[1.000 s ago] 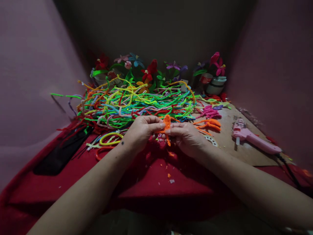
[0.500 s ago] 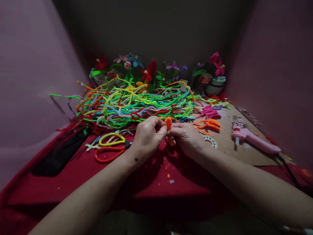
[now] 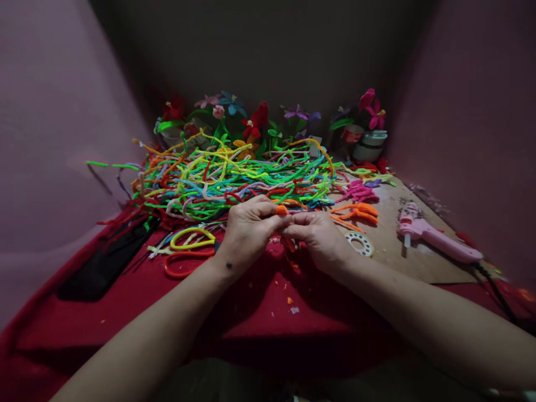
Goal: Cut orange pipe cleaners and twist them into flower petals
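Note:
My left hand (image 3: 249, 226) and my right hand (image 3: 318, 234) meet over the red cloth (image 3: 259, 312), fingertips pinched together on a small orange pipe-cleaner piece (image 3: 282, 210). Only its top end shows between the fingers; a bit of its tail hangs below the thumbs. Just behind the hands lies a big tangled heap of coloured pipe cleaners (image 3: 226, 178). Scissors with yellow and orange handles (image 3: 188, 251) lie to the left of my left hand.
A pink glue gun (image 3: 431, 237) lies on a brown board (image 3: 402, 245) at the right, beside orange (image 3: 355, 214) and pink (image 3: 360, 192) folded pieces and a white tape ring (image 3: 359, 243). Pipe-cleaner flowers in pots (image 3: 259, 125) line the back. A black pouch (image 3: 104, 262) lies left.
The orange piece was a taller loop standing above the fingers; now it is squeezed down, mostly hidden between both hands' fingertips. The hands have closed in on each other slightly.

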Motion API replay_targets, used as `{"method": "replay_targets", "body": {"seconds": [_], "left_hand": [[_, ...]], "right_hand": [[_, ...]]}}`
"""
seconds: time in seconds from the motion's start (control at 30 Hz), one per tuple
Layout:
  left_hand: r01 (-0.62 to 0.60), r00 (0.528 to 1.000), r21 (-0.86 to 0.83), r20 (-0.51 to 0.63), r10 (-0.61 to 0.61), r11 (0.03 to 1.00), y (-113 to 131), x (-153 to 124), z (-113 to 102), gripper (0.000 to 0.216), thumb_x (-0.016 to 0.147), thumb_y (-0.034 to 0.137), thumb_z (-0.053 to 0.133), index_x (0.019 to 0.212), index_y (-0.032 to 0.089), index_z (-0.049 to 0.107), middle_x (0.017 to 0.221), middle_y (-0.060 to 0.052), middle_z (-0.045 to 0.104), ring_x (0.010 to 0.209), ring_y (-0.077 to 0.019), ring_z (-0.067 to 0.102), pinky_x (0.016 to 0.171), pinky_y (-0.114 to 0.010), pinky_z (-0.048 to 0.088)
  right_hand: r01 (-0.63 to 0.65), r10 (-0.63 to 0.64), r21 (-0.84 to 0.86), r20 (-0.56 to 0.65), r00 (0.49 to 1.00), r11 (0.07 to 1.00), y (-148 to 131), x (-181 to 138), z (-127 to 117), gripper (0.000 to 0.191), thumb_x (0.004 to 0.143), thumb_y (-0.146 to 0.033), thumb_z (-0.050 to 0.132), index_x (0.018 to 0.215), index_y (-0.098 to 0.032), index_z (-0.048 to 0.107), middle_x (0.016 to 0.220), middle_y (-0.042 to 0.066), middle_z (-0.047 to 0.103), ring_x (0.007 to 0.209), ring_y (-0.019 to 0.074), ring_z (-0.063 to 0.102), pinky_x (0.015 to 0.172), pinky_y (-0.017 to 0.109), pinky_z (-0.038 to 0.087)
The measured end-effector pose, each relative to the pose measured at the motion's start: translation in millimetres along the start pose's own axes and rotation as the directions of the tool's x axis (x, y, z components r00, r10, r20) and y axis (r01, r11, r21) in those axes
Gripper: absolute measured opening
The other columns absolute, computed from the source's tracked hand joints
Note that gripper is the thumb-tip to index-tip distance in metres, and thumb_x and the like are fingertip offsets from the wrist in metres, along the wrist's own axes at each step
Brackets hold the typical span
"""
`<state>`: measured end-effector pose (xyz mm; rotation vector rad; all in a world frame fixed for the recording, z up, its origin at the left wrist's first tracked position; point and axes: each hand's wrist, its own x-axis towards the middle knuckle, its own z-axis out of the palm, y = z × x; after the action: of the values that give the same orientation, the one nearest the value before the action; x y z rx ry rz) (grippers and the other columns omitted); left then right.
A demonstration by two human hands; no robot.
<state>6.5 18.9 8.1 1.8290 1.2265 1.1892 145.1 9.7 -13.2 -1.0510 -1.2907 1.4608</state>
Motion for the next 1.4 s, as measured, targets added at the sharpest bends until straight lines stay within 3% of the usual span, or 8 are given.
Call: {"method": "replay_targets", "body": {"seconds": [0.27, 0.4, 0.5, 0.67, 0.93, 1.23, 1.3, 1.4], "left_hand": [[-0.222, 0.962, 0.236, -0.108, 0.252, 0.946, -4, -1, 4, 0.019, 0.074, 0.029, 0.061, 0.061, 0.016, 0.065, 0.066, -0.001, 0.055, 0.066, -0.0115, 0.051, 0.061, -0.022, 0.039], [0.031, 0.989, -0.103, -0.14, -0.045, 0.994, -1, 7, -6, 0.02, 0.078, 0.033, 0.055, 0.077, 0.016, 0.065, 0.063, 0.001, 0.055, 0.055, -0.0081, 0.047, 0.054, -0.02, 0.038], [0.198, 0.975, -0.337, -0.031, -0.221, 0.92, -1, 11, -13, 0.03, 0.078, 0.043, 0.054, 0.08, 0.015, 0.062, 0.061, 0.001, 0.055, 0.048, -0.0065, 0.044, 0.046, -0.019, 0.034], [0.296, 0.946, -0.263, 0.214, -0.243, 0.919, 1, 9, -10, 0.026, 0.063, 0.034, 0.071, 0.077, 0.013, 0.061, 0.062, 0.003, 0.057, 0.049, -0.0055, 0.045, 0.047, -0.019, 0.034], [0.388, 0.907, -0.273, 0.283, -0.312, 0.88, 3, 6, -5, 0.022, 0.06, 0.026, 0.072, 0.071, 0.013, 0.057, 0.05, 0.006, 0.05, 0.039, -0.0032, 0.038, 0.039, -0.017, 0.025], [0.238, 0.965, -0.242, 0.169, -0.201, 0.941, 3, 1, -2, 0.017, 0.064, 0.026, 0.068, 0.074, 0.014, 0.061, 0.06, 0.003, 0.055, 0.05, -0.0065, 0.044, 0.048, -0.018, 0.034], [0.128, 0.988, -0.137, 0.103, -0.115, 0.982, -1, -1, 0, 0.011, 0.069, 0.025, 0.063, 0.073, 0.015, 0.062, 0.061, 0.002, 0.056, 0.054, -0.0084, 0.047, 0.052, -0.019, 0.036], [-0.166, 0.985, 0.154, 0.079, 0.155, 0.974, -10, -4, 1, 0.013, 0.077, 0.022, 0.052, 0.075, 0.017, 0.064, 0.067, -0.002, 0.06, 0.064, -0.0123, 0.052, 0.063, -0.023, 0.04]], "right_hand": [[-0.04, 0.039, 0.02, 0.024, 0.999, 0.999, 1, -1, 4, 0.018, 0.06, -0.013, 0.058, 0.042, -0.016, 0.053, 0.04, -0.004, 0.046, 0.04, 0.0074, 0.035, 0.045, 0.025, 0.026], [-0.036, 0.036, 0.164, 0.001, 0.999, 0.986, 3, 2, 1, 0.013, 0.061, -0.02, 0.066, 0.051, -0.015, 0.059, 0.047, -0.004, 0.05, 0.043, 0.007, 0.037, 0.047, 0.024, 0.027], [0.003, 0.012, 0.324, -0.044, 0.999, 0.946, 5, 7, -4, 0.011, 0.06, -0.023, 0.07, 0.066, -0.014, 0.065, 0.056, -0.003, 0.055, 0.048, 0.0073, 0.041, 0.049, 0.024, 0.031], [0.048, -0.021, 0.452, -0.064, 0.998, 0.891, 6, 13, -7, 0.012, 0.06, -0.02, 0.069, 0.068, -0.014, 0.063, 0.062, -0.001, 0.056, 0.051, 0.0093, 0.046, 0.05, 0.025, 0.037], [0.085, -0.06, 0.325, -0.086, 0.995, 0.942, 2, 8, -6, 0.008, 0.062, -0.019, 0.066, 0.064, -0.016, 0.059, 0.057, -0.003, 0.054, 0.048, 0.0087, 0.045, 0.049, 0.025, 0.037], [0.071, -0.052, 0.219, -0.091, 0.995, 0.973, 0, 7, -4, 0.009, 0.064, -0.02, 0.062, 0.058, -0.015, 0.057, 0.051, -0.003, 0.052, 0.044, 0.0079, 0.043, 0.045, 0.024, 0.033], [0.062, -0.045, 0.229, -0.079, 0.996, 0.971, 1, 8, -4, 0.009, 0.064, -0.021, 0.061, 0.059, -0.015, 0.057, 0.052, -0.003, 0.053, 0.043, 0.0078, 0.043, 0.044, 0.024, 0.032], [0.019, -0.001, 0.279, -0.065, 0.998, 0.96, 4, 10, -5, 0.01, 0.063, -0.02, 0.062, 0.057, -0.015, 0.057, 0.049, -0.004, 0.051, 0.041, 0.0071, 0.041, 0.042, 0.023, 0.029]]}}
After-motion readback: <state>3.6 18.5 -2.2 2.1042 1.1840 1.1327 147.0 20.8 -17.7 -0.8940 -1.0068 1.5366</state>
